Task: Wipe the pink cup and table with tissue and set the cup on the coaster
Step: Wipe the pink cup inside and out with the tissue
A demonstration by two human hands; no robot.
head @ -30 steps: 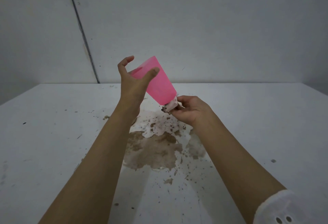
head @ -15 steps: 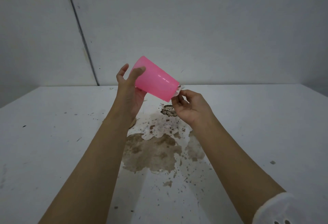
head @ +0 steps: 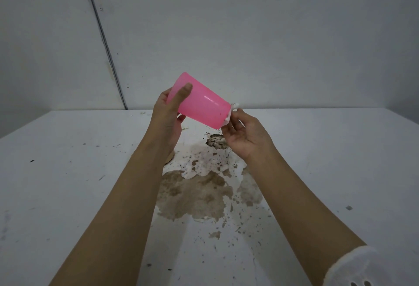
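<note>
The left hand (head: 169, 113) has tipped the pink cup (head: 199, 106) nearly sideways above the bench (head: 68, 172), while the right hand (head: 244, 136) pinches tissue (head: 229, 119) now against its base. The soiled wad (head: 216, 141) has dropped beside the brown spill (head: 197, 195), so bench wiping likely remains.

Brown spill (head: 199, 195) mid-table (head: 68, 172)

Bare forearms, white eyelet sleeve (head: 353, 267) at right

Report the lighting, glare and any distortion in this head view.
Head view: dim, flat, bluish light; a small glare streak on the cup; soft arm shadows on the table beside the spill; wide-angle bend tilts the wall seam; the tissue is small and blurred.
</note>
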